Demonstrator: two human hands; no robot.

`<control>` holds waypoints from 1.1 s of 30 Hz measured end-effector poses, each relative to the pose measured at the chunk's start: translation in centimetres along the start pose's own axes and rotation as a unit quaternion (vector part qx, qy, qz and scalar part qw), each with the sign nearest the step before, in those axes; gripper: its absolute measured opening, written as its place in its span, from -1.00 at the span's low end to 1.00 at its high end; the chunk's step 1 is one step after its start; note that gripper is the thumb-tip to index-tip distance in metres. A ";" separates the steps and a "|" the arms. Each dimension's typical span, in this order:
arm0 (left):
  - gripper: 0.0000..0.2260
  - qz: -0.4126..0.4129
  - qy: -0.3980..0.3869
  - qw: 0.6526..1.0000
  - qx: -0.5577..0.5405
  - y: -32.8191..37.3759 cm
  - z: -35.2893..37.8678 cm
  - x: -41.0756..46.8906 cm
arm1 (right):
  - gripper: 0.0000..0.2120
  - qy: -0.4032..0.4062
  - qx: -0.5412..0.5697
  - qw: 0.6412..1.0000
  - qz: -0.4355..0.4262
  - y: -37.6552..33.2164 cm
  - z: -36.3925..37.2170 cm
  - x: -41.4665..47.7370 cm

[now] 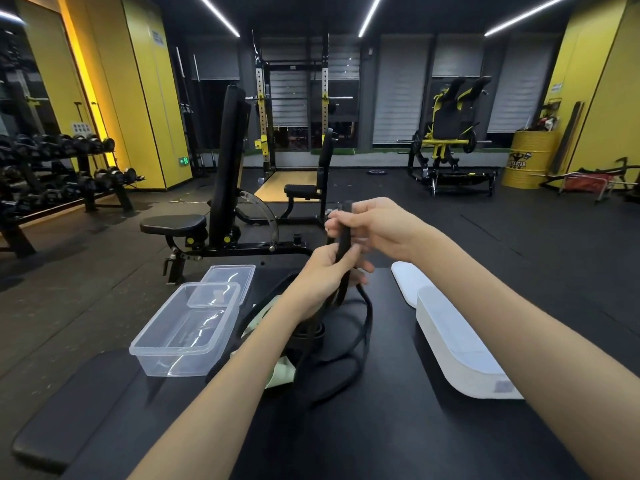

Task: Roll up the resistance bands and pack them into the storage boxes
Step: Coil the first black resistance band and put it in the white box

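Observation:
I hold a black resistance band [343, 237] up above a black table [381, 427]. My right hand [377, 226] grips its upper end. My left hand [325, 275] pinches the band lower down. The rest of the band [363, 327] hangs in loose loops onto the table. A rolled black band [311, 336] lies under my left wrist, and a pale green band [282, 374] shows beside my left forearm. A clear plastic storage box [180, 341] stands open at the left, with its clear lid [228, 277] behind it.
A white box [460, 355] and a white lid [410, 282] lie on the table's right side. A black adjustable bench [221, 188] stands just beyond the table. A dumbbell rack [59, 174] is at the far left, a yellow drum [530, 157] at the far right.

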State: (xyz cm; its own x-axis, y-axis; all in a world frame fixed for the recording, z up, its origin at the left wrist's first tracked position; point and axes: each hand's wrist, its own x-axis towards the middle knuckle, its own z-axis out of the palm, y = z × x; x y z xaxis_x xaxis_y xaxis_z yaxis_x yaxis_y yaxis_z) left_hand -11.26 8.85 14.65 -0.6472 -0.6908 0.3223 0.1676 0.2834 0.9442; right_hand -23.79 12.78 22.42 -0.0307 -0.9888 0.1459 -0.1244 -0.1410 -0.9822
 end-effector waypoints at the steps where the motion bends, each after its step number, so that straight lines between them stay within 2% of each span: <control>1: -0.80 -0.008 -0.011 1.000 0.000 -0.3 0.0 -0.2 | -0.84 0.029 0.031 0.999 -0.006 -0.1 -0.1 0.3; 5: -0.72 -0.045 -0.036 0.997 0.043 -1.0 -0.3 -1.2 | -0.85 0.092 0.089 0.991 -0.036 -0.8 -0.8 1.1; 9: -0.72 -0.015 -0.014 0.999 0.033 0.0 0.5 -0.7 | -0.80 0.022 0.055 0.998 0.030 0.1 -0.3 0.5; 11: -0.72 -0.010 -0.018 0.999 0.033 0.5 0.9 -0.2 | -0.85 0.002 0.029 0.998 0.050 0.7 -0.1 0.3; 15: -0.75 -0.054 -0.047 0.997 0.018 -0.3 0.8 -0.4 | -0.77 0.040 0.078 0.995 0.037 0.3 -0.9 0.5; 18: -0.76 -0.063 -0.045 0.996 0.041 -2.2 0.3 -1.1 | -0.81 0.061 0.124 0.990 0.000 -0.4 -1.4 0.8; 20: -0.75 -0.053 -0.012 0.998 0.023 -2.5 0.3 -1.1 | -0.81 0.039 0.119 0.992 0.001 -0.2 -1.4 0.6; 24: -0.74 -0.024 0.019 1.000 -0.005 -1.2 0.8 -0.3 | -0.83 -0.058 0.037 0.996 0.061 1.9 -1.0 -0.1; 27: -0.75 -0.011 0.004 1.000 -0.002 -0.3 0.9 0.2 | -0.89 -0.011 0.066 0.995 0.068 2.2 -0.9 0.2; 30: -0.79 -0.033 -0.011 0.999 0.004 -1.4 0.8 0.2 | -0.79 0.052 0.119 0.991 0.039 1.5 -1.5 1.1; 33: -0.75 -0.046 0.005 0.998 0.045 -3.2 0.8 -0.2 | -0.82 0.075 0.165 0.983 0.012 1.1 -1.9 1.8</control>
State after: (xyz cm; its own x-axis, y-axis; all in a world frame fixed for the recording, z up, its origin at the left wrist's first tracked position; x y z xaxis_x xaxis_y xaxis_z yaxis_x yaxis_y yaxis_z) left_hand -12.30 8.61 11.57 -0.6490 -0.7231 0.2363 0.0404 0.2774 0.9599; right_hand -25.84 10.95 21.78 -0.1790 -0.9772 0.1145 0.2059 -0.1510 -0.9668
